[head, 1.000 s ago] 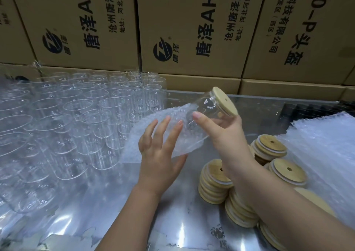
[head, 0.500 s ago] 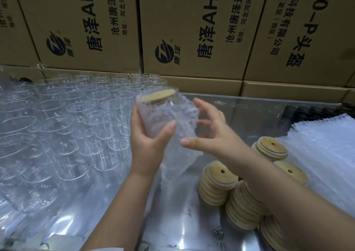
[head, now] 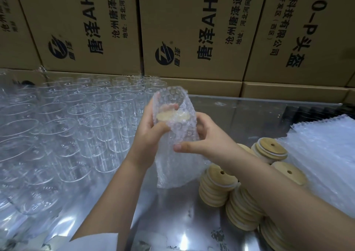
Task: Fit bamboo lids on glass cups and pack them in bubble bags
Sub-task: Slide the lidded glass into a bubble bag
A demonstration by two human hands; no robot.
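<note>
From the head camera, both forearms reach up from the bottom edge and meet at mid-frame, where a bubble bag (head: 177,135) is held upright above the shiny table (head: 172,222). The left hand (head: 151,129) grips the bag's left side, its wrist bent slightly back. Its thumb presses the front face and its fingers curl round the far side near the open mouth. The right hand (head: 205,139) clasps the bag from the right, thumb laid flat across the lower front and fingers wrapped behind. The round bamboo lid (head: 167,116) shows pale through the bubbles, lying level between the two hands. The glass cup under it is wrapped in the bag and cannot be made out clearly. The bag's loose lower end hangs below the hands, close to the table. Rows of empty glass cups (head: 80,127) stand to the left. Stacks of bamboo lids (head: 219,185) sit just beneath the right forearm, with a pile of bubble bags (head: 324,154) beyond them. Printed cardboard boxes (head: 192,30) form the wall behind.
</note>
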